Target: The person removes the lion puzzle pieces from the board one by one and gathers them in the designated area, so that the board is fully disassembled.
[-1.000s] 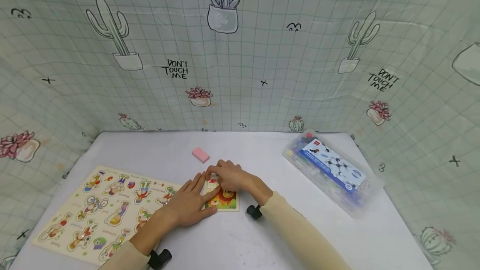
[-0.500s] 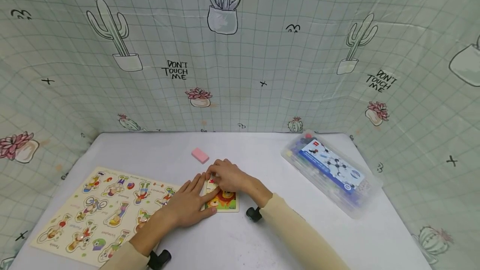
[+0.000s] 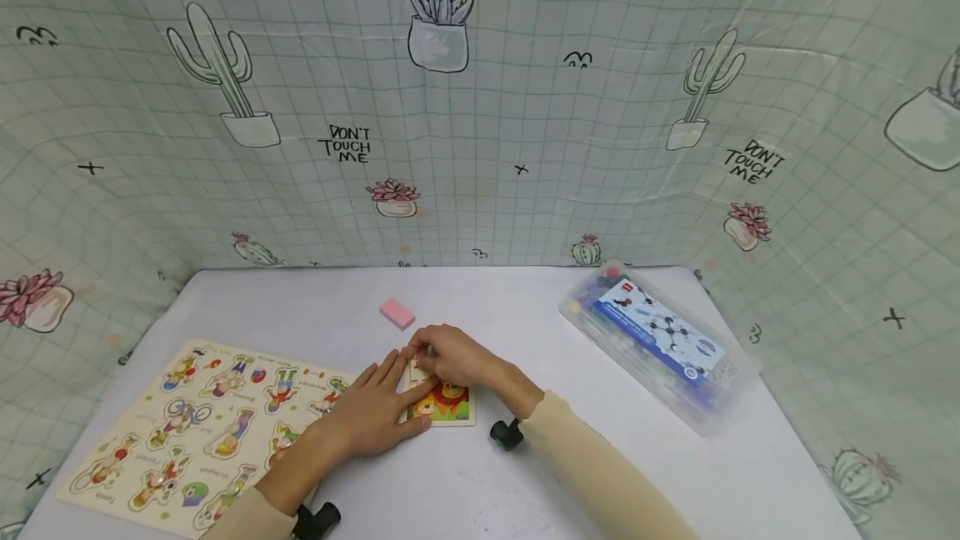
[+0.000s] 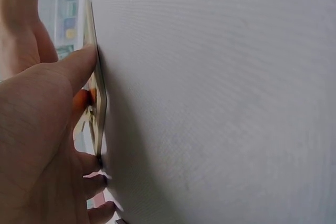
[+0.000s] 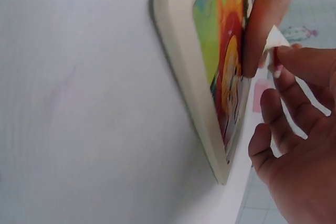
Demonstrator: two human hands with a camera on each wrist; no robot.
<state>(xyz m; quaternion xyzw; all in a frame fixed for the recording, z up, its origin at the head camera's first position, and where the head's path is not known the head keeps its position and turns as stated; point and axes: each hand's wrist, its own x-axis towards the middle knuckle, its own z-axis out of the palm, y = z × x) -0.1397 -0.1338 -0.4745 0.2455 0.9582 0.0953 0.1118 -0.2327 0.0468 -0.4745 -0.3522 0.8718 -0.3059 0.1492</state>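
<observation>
A small square lion puzzle lies on the white table between the hands. My left hand is spread flat at its left side, fingers mostly straight. Its index finger lies across the picture and its thumb touches the near edge, as the left wrist view also shows along the board's rim. At the puzzle's far left corner, my right hand bends over the board. Seen from the right wrist, its thumb and index finger pinch a small pale puzzle piece, tilted above the board; the piece's picture is mostly hidden.
To the left lies a large wooden board with sports figure pieces, partly under the left forearm. A pink block sits beyond the hands. At the back right stands a clear plastic case with a blue molecule label. A patterned cloth hangs behind.
The right fingertips have drawn up slightly at the puzzle's far left corner, and the piece there now tilts up in their pinch. The left hand stays put; the head view shifts slightly.
</observation>
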